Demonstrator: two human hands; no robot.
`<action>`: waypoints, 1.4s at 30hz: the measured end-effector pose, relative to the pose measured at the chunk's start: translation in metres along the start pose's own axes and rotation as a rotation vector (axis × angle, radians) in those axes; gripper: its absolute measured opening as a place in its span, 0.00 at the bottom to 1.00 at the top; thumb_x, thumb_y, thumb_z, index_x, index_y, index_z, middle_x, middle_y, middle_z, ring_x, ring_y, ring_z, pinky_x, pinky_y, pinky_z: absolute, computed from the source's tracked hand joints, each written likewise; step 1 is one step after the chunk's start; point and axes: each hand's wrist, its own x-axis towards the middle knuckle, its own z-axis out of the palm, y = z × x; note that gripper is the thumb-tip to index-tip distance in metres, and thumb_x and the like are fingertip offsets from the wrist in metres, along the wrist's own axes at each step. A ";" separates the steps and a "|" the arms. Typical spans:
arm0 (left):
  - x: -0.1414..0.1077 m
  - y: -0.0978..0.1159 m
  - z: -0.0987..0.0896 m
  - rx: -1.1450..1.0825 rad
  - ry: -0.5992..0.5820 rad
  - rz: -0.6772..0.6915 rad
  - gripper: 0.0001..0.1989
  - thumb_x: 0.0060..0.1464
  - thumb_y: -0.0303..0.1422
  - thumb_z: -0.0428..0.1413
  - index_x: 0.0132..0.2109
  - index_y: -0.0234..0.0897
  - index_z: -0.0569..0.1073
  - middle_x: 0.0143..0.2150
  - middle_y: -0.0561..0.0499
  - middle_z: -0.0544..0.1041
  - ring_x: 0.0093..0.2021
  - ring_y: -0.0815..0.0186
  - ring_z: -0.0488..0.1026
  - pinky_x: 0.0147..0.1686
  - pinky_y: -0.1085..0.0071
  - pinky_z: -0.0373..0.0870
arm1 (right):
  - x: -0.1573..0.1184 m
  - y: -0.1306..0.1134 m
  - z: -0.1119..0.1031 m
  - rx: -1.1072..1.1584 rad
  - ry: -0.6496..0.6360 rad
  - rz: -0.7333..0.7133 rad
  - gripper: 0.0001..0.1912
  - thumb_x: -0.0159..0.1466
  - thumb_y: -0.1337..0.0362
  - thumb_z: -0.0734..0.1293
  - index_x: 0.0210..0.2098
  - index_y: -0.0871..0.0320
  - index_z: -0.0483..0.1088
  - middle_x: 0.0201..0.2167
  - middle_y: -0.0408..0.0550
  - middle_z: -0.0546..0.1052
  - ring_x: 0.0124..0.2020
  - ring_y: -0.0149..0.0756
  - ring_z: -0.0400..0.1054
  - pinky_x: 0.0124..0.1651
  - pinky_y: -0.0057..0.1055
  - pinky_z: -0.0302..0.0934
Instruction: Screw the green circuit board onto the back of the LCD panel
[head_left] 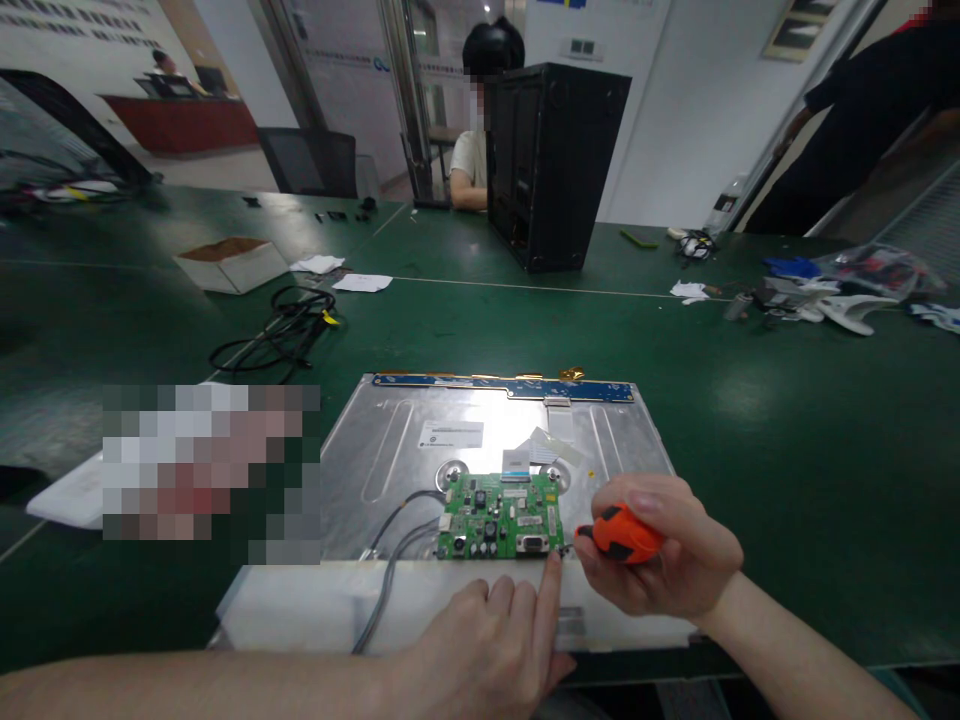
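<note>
The left hand (499,640) is near the bottom, one finger pointing out to the corner of the green board (501,515). The right hand (667,550) is wrapped around an orange and black screwdriver (622,533). The board lies on a big silver panel (390,430) on the green table (765,440).

The orange-and-black screwdriver (626,533) points at a corner of the green circuit board (499,512) — mounted flat on the silver panel (394,445).
</note>
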 end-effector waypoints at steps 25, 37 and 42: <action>0.004 0.000 -0.002 -0.051 -0.112 -0.009 0.26 0.65 0.42 0.47 0.59 0.23 0.61 0.30 0.49 0.73 0.27 0.62 0.70 0.23 0.67 0.57 | -0.011 0.006 -0.003 0.142 -0.005 0.040 0.32 0.53 0.76 0.63 0.57 0.63 0.59 0.34 0.46 0.71 0.26 0.31 0.70 0.25 0.28 0.67; 0.007 -0.003 -0.006 -0.067 -0.117 -0.005 0.28 0.64 0.44 0.49 0.60 0.22 0.60 0.31 0.49 0.74 0.25 0.62 0.69 0.20 0.65 0.59 | 0.001 -0.003 -0.004 -0.020 -0.046 -0.001 0.22 0.59 0.75 0.65 0.53 0.60 0.62 0.21 0.37 0.71 0.19 0.29 0.65 0.19 0.24 0.61; 0.006 -0.001 -0.006 -0.074 -0.149 -0.008 0.29 0.65 0.44 0.48 0.62 0.23 0.57 0.30 0.49 0.73 0.26 0.62 0.70 0.21 0.67 0.58 | -0.002 0.001 -0.004 -0.011 -0.044 -0.053 0.22 0.60 0.74 0.64 0.55 0.62 0.62 0.21 0.39 0.71 0.19 0.29 0.65 0.19 0.25 0.60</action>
